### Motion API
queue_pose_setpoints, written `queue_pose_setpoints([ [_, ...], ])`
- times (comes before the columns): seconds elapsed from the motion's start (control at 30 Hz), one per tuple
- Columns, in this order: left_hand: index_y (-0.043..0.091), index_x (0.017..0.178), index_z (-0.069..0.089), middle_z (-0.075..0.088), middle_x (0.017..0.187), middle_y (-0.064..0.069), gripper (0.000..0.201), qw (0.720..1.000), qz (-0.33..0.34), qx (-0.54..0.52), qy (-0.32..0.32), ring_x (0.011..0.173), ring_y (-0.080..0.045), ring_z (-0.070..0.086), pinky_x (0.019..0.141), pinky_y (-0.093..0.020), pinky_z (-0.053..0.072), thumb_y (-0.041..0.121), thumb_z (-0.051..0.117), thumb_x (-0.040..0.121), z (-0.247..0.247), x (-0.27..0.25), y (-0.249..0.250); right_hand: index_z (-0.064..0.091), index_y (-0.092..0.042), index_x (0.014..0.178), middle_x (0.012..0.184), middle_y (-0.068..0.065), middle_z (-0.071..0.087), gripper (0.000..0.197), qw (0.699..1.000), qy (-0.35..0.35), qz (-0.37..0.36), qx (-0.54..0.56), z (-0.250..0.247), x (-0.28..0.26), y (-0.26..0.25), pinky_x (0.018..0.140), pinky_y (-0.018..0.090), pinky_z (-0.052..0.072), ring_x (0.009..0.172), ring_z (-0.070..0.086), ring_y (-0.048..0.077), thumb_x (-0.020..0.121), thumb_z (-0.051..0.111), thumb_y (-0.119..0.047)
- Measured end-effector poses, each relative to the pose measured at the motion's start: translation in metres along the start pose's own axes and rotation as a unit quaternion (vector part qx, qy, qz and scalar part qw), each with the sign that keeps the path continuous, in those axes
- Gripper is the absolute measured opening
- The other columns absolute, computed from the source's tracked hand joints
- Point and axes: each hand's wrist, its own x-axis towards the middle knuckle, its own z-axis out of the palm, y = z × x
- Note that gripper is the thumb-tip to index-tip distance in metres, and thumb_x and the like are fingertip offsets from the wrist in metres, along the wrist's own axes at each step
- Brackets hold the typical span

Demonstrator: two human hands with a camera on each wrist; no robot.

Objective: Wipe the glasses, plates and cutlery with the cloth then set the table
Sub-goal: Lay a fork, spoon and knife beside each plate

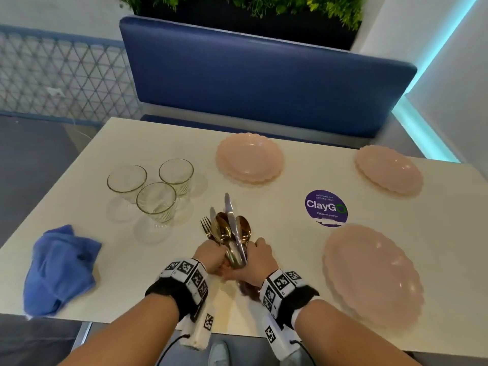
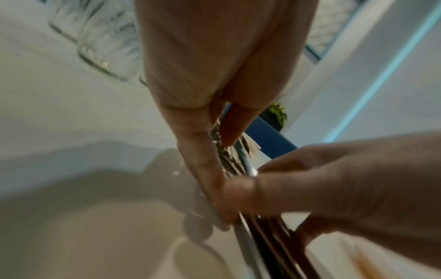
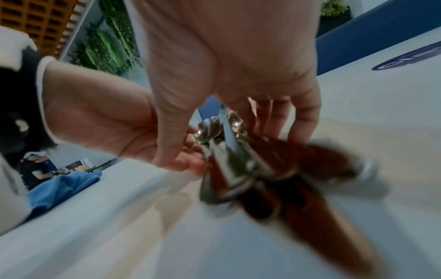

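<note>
Both hands hold one bundle of cutlery above the table's near middle: gold spoons, a fork and silver knives, heads pointing away from me. My left hand grips the handles from the left and my right hand closes on them from the right. The left wrist view shows my left hand pinching the cutlery. In the right wrist view my right hand curls round the cutlery. Three empty glasses stand to the left. A crumpled blue cloth lies at the near left.
Pink scalloped plates sit at the far middle, far right and near right. A purple round sticker is on the white table. A blue bench back stands beyond the far edge.
</note>
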Motion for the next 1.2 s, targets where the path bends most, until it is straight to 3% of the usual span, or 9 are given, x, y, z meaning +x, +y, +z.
queue_pose_setpoints([
  [0.1,0.004,0.07,0.061,0.064,0.06,-0.009,0.029,0.991,-0.036,-0.089,-0.09,0.055,-0.021,0.06,0.053,-0.025,0.049,0.006,0.039,0.09,0.008,0.005,0.003,0.036,-0.018,0.133,0.129,0.008,0.037,0.085,0.998,0.014,0.005,-0.062,0.0,0.003,0.005,0.098,0.039,0.042,0.12,0.038,0.027,0.066,0.076,-0.052],
  [0.2,0.015,0.059,0.039,0.04,0.037,0.005,0.035,0.983,-0.074,-0.118,-0.121,0.035,-0.011,0.037,0.046,-0.02,0.028,0.003,0.03,0.09,0.009,0.01,0.005,0.037,-0.018,0.132,0.127,0.011,0.041,0.074,0.998,-0.004,0.005,-0.069,-0.007,0.008,0.014,0.095,0.039,0.042,0.118,0.042,0.029,0.072,0.074,-0.04],
  [0.4,0.018,0.057,0.029,0.029,0.034,0.008,0.038,0.97,-0.081,-0.177,-0.144,0.025,-0.005,0.025,0.035,-0.011,0.016,-0.001,0.022,0.089,0.009,0.007,0.009,0.044,-0.006,0.115,0.094,0.005,0.049,0.04,1.0,0.004,0.01,-0.018,-0.009,0.01,0.012,0.07,0.027,0.04,0.082,0.052,0.021,0.083,0.063,-0.02],
  [0.53,0.015,0.061,0.038,0.037,0.052,0.002,0.036,0.969,-0.078,-0.19,-0.139,0.044,-0.008,0.034,0.036,-0.016,0.026,0.0,0.025,0.091,0.011,-0.001,0.009,0.046,-0.009,0.108,0.106,0.012,0.058,0.03,0.999,0.013,0.011,-0.03,-0.007,0.011,0.009,0.071,0.028,0.041,0.1,0.06,0.028,0.084,0.061,-0.02],
  [0.7,0.005,0.083,0.062,0.06,0.074,-0.007,0.023,0.97,-0.055,-0.211,-0.107,0.065,-0.017,0.058,0.063,-0.026,0.045,0.015,0.044,0.093,0.015,-0.008,0.002,0.046,-0.002,0.119,0.121,0.018,0.054,0.034,1.0,0.007,-0.014,-0.012,-0.006,0.008,0.009,0.086,0.032,0.046,0.109,0.057,0.032,0.09,0.055,-0.018],
  [0.9,0.007,0.118,0.054,0.062,0.119,-0.019,0.041,0.926,-0.02,-0.327,-0.189,0.11,-0.03,0.058,0.096,-0.039,0.046,0.039,0.048,0.094,0.031,-0.013,0.01,0.048,0.0,0.127,0.122,0.018,0.06,0.044,0.989,0.008,-0.056,0.135,-0.009,-0.003,0.0,0.096,0.033,0.047,0.113,0.058,0.029,0.085,0.056,-0.006],
  [1.0,0.009,0.117,0.054,0.065,0.108,-0.016,0.034,0.899,-0.01,-0.406,-0.164,0.099,-0.027,0.061,0.081,-0.04,0.051,0.034,0.047,0.095,0.037,-0.016,0.02,0.053,0.0,0.121,0.116,0.018,0.062,0.038,0.98,0.038,-0.095,0.169,-0.023,-0.013,0.001,0.09,0.032,0.049,0.108,0.06,0.029,0.083,0.057,-0.006],
  [1.13,0.005,0.101,0.062,0.072,0.086,-0.013,0.035,0.887,0.003,-0.424,-0.181,0.078,-0.024,0.069,0.063,-0.039,0.056,0.034,0.045,0.095,0.043,-0.016,0.037,0.062,0.001,0.098,0.082,0.01,0.061,0.023,0.958,-0.013,-0.138,0.249,-0.055,-0.02,0.028,0.064,0.016,0.043,0.072,0.058,0.017,0.083,0.061,-0.016],
  [1.2,0.003,0.091,0.062,0.072,0.081,-0.015,0.033,0.875,0.002,-0.444,-0.192,0.07,-0.025,0.071,0.061,-0.038,0.059,0.032,0.046,0.095,0.047,-0.019,0.049,0.063,0.006,0.092,0.079,0.014,0.06,0.03,0.946,-0.003,-0.123,0.299,-0.068,-0.023,0.045,0.07,0.027,0.042,0.071,0.053,0.017,0.092,0.053,-0.023],
])
